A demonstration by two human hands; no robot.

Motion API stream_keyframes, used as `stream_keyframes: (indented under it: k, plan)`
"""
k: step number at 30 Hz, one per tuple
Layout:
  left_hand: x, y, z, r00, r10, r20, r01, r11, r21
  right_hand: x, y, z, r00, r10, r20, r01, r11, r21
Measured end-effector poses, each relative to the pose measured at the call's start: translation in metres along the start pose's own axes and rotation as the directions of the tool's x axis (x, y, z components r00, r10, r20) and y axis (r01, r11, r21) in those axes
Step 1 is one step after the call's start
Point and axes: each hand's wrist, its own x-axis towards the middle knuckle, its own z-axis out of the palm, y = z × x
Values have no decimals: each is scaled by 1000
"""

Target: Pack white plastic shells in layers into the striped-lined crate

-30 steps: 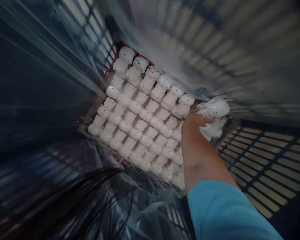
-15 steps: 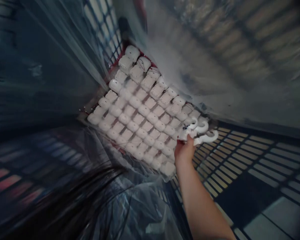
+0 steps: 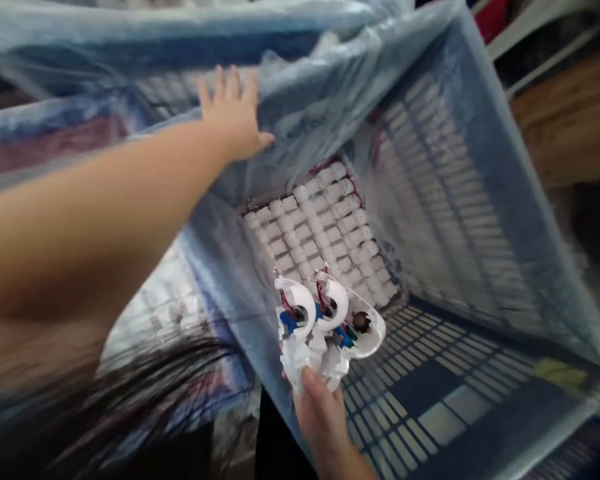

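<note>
My left hand (image 3: pixel 231 123) is open, its fingers spread over the plastic-lined rim of a deep blue crate (image 3: pixel 525 180); whether it presses on the rim I cannot tell. Low in the view, my right hand (image 3: pixel 320 407) is closed around a bunch of white plastic housings (image 3: pixel 325 330). Their curved ends point away from me, and red wires, blue parts and a dark round piece show inside them. Beyond them, on the crate's bottom, rows of similar white pieces (image 3: pixel 310 227) lie packed close together. My right fingers are partly hidden beneath the housings.
Clear plastic film (image 3: pixel 375 50) drapes over the crate's walls and rim. Another lined crate (image 3: pixel 95 33) stands against it at the upper left. More white pieces (image 3: pixel 157 310) show below my left forearm. Dark hair strands (image 3: pixel 180 373) hang across the lower left.
My view has drawn back from deep inside the crate to above its rim. The right hand has come up from the packed layer, still holding white housings. My left hand has come into view.
</note>
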Motion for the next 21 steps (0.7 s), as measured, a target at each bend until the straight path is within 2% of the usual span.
stream_keyframes:
  k: [2,3,4,6,7,8,9,10,11,12,13,15,17,18,21]
  plan:
    - [-56,-25,-10,988,-124,-92,117,990,-81,-22,11,5,1000,-20,-2,20,997,-74]
    - [-94,-39,-11,979,-183,-93,164,970,-179,-30,17,9,999,-35,3,35,994,-102]
    - [-137,-54,-10,974,-205,-100,164,935,-315,-38,24,15,999,-48,16,50,990,-131]
    - [-231,-79,-3,941,-318,-114,205,806,-555,-51,38,32,995,-70,73,83,975,-205]
    - [-279,-88,2,931,-362,-50,246,723,-645,-57,46,42,990,-68,125,99,962,-253]
    - [-323,-94,8,923,-383,45,287,605,-743,-63,55,53,981,-58,186,114,945,-305]
    - [-362,-98,15,921,-346,180,325,426,-844,-68,66,63,967,-34,254,126,927,-353]
    - [-395,-99,23,914,-299,275,345,214,-914,-73,77,73,948,0,319,131,911,-392]
    - [-421,-99,31,914,-236,331,351,46,-935,-78,90,82,926,39,374,132,898,-420]
    - [-440,-100,40,914,-232,332,318,-96,-943,-82,103,90,906,71,417,134,886,-443]
    - [-453,-101,48,904,-277,325,273,-210,-939,-86,117,97,891,92,445,144,872,-467]
    - [-464,-110,63,841,-425,335,199,-332,-922,-91,144,108,873,112,476,186,823,-536]
    - [-467,-130,72,756,-524,392,203,-381,-902,-94,166,116,859,134,494,245,740,-627]
    - [-469,-142,75,732,-538,419,221,-394,-892,-94,176,120,852,150,502,270,695,-666]
    - [-478,-186,80,723,-504,472,271,-421,-865,-92,198,135,830,206,518,314,596,-739]
